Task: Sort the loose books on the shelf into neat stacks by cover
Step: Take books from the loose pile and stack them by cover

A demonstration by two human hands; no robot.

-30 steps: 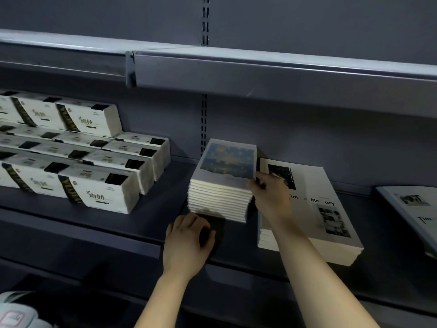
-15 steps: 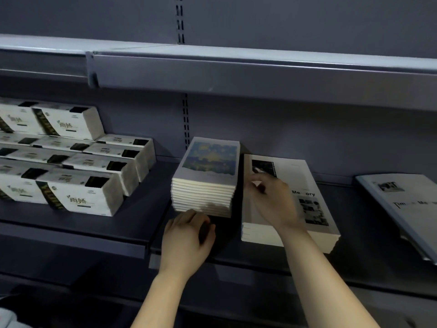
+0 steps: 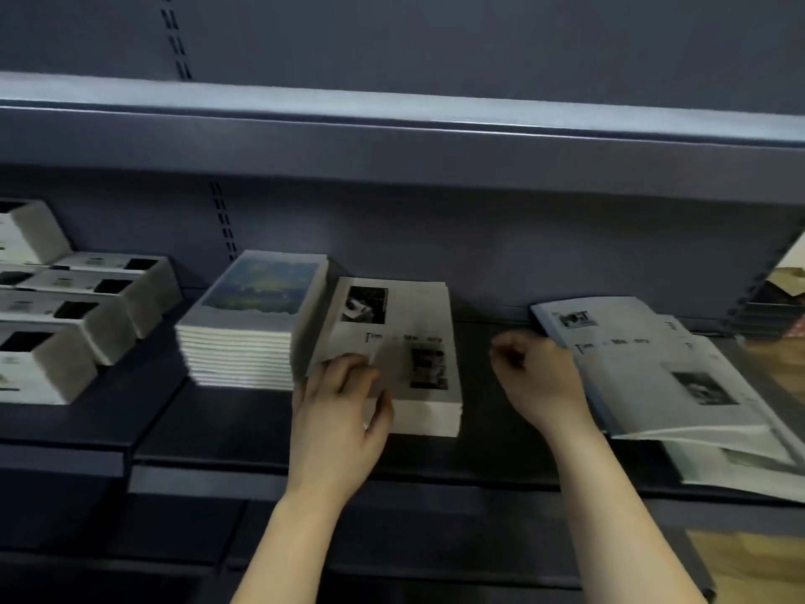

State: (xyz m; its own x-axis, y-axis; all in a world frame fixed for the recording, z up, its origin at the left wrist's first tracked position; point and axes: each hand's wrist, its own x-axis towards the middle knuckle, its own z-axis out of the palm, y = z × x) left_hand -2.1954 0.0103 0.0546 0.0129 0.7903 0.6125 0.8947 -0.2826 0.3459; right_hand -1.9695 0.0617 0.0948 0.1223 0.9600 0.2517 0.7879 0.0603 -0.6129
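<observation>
A neat stack of books with a blue painted cover stands on the dark shelf. Beside it on the right is a stack of white "Time Memory" books. My left hand rests on that stack's near left corner, fingers on the cover and thumb at the front edge. Further right, loose white "Time Memory" books lie fanned and askew. My right hand hovers between the white stack and the loose books, fingers curled, right at their left edge. The image is blurred.
Several white tissue boxes are piled at the left of the shelf. An upper shelf overhangs the books. Past the shelf's right end some brownish items show.
The view has swung right. My left hand moved from the shelf in front of the painted stack onto the white stack's corner. My right hand left the white stack and reached toward the loose books.
</observation>
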